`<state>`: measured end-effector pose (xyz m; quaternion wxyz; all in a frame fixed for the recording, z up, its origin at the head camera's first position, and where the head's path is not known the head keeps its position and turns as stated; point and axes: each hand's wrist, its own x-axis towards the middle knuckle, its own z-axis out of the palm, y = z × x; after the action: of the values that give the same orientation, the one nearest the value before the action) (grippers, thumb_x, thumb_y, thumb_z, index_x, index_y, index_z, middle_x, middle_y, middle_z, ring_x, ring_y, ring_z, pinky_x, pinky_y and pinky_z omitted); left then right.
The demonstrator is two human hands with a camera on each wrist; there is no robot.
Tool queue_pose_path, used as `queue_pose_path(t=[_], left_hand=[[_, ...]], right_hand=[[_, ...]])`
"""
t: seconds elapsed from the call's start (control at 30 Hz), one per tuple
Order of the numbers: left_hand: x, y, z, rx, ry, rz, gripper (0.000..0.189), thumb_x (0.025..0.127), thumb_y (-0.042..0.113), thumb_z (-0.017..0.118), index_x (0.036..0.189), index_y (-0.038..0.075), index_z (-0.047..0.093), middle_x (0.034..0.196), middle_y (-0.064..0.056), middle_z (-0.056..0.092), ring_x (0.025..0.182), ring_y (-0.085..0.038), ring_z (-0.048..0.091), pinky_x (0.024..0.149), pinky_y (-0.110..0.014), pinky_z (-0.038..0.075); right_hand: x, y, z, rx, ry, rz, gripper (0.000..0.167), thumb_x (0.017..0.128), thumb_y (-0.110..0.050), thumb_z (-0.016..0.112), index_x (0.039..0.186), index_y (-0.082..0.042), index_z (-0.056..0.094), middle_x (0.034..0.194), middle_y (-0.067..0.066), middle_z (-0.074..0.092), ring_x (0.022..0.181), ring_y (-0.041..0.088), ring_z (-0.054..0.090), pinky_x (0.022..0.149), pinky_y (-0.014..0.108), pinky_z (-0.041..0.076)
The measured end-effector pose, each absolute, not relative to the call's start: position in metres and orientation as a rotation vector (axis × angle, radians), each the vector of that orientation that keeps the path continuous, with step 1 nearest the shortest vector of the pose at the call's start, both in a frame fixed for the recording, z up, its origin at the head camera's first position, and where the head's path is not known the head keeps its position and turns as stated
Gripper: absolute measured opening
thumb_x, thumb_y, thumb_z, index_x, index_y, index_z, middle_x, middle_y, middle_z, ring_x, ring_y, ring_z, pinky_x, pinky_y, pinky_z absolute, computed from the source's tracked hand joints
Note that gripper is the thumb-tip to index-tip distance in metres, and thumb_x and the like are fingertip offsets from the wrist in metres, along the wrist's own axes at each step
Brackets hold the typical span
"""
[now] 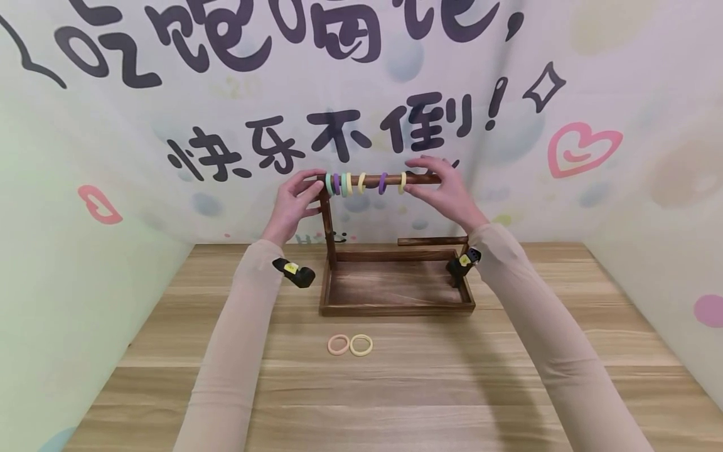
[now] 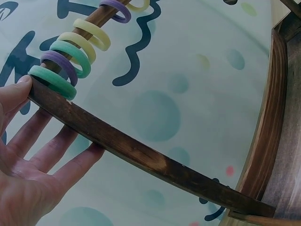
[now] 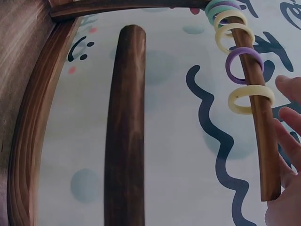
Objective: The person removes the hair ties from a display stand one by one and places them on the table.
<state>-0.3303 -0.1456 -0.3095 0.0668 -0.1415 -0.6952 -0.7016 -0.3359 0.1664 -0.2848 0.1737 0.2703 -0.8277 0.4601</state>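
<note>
A dark wooden rack has an upper rod [image 1: 420,179] carrying several coloured rings: green, purple and pale yellow. My left hand [image 1: 292,204] holds the upright post [image 2: 141,157] at its top corner, thumb on the end and fingertips against the underside. Bunched near that corner are a green ring [image 2: 51,82] and its neighbours. Around the rod's free end is my right hand [image 1: 443,188], thumb and fingers spread apart. Nearest to it hangs a yellow ring [image 3: 240,107]; the right wrist view shows the fingers apart from this ring. A purple ring [image 3: 229,70] hangs farther along.
The rack's tray base [image 1: 395,309] stands on the wooden table [image 1: 395,402]. A lower rod [image 3: 126,117] sticks out below the upper one. In front of the tray lie a pink ring [image 1: 338,353] and a loose yellow ring [image 1: 361,353]. A printed cloth [image 1: 271,81] hangs behind.
</note>
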Motion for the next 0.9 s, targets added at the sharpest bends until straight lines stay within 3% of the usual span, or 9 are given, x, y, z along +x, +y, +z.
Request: queue_pose_path(t=[0.13,0.5,0.9], left_hand=[[-0.33,-0.145,-0.309,-0.432,-2.093,-2.119,0.033,0.097,0.019,0.061,0.128,0.008,0.057,0.123,-0.017,0.059,0.099,-0.025,0.063,0.084,-0.053,0.051],[-0.331,-0.146,-0.31,-0.443,-2.093,-2.105,0.035,0.097,0.02,0.061,0.128,0.006,0.056,0.12,-0.015,0.059,0.099,-0.025,0.063,0.084,-0.054,0.051],[-0.331,-0.146,-0.311,-0.452,-2.08,-2.115,0.032,0.097,0.019,0.061,0.126,0.008,0.058,0.119,-0.014,0.06,0.098,-0.024,0.063,0.083,-0.054,0.051]], right_hand=[[-0.338,0.164,-0.289,0.734,-2.384,1.264,0.047,0.083,-0.02,0.079,0.126,-0.01,0.064,0.128,0.007,0.059,0.128,0.019,0.039,0.107,0.041,0.029],[-0.339,0.157,-0.293,0.647,-2.452,1.2,0.048,0.083,-0.023,0.078,0.128,-0.011,0.064,0.139,0.013,0.047,0.134,0.024,0.03,0.109,0.051,0.019],[-0.34,0.157,-0.293,0.68,-2.386,1.255,0.042,0.084,-0.013,0.077,0.123,-0.004,0.065,0.119,0.012,0.059,0.118,0.026,0.044,0.102,0.044,0.032]])
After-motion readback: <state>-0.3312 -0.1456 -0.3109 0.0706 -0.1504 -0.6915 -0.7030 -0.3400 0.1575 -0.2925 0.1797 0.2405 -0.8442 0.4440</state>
